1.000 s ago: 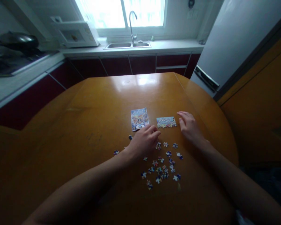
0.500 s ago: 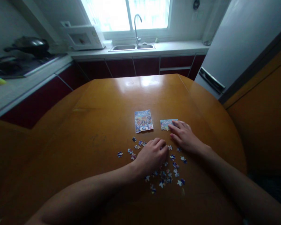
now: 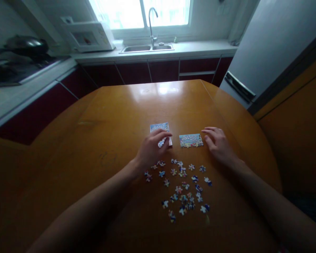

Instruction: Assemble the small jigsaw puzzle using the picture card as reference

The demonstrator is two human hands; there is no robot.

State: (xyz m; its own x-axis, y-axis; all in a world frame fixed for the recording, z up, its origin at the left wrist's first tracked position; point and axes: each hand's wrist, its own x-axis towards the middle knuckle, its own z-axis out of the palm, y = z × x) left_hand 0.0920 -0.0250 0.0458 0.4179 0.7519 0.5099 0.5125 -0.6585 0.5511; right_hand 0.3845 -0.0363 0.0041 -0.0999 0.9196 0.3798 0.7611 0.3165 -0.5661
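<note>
My left hand (image 3: 152,147) is over the small printed picture sheet (image 3: 158,126) and covers much of it. Its thumb and fingers are curved and apart, and no held thing shows between them. To the right lies a joined strip of jigsaw puzzle (image 3: 191,140), blue with lettering and coloured figures along its lower side. Beside the right end of this strip, my right hand (image 3: 219,142) has its fingers stretched out and the thumb apart, holding nothing. Nearer to me, several loose jigsaw pieces (image 3: 183,198) are scattered on the wooden table (image 3: 116,116), some overlapping.
Beyond the table, a counter holds a sink (image 3: 137,49) with a tall tap (image 3: 152,28) and a white microwave (image 3: 88,37). A dark pan (image 3: 26,45) stands on the stove at the left. A fridge (image 3: 268,45) rises at the right.
My left hand has moved from the loose pieces up and left to the picture sheet, uncovering pieces beneath it. My right hand has slid right, off the joined strip, which now shows whole.
</note>
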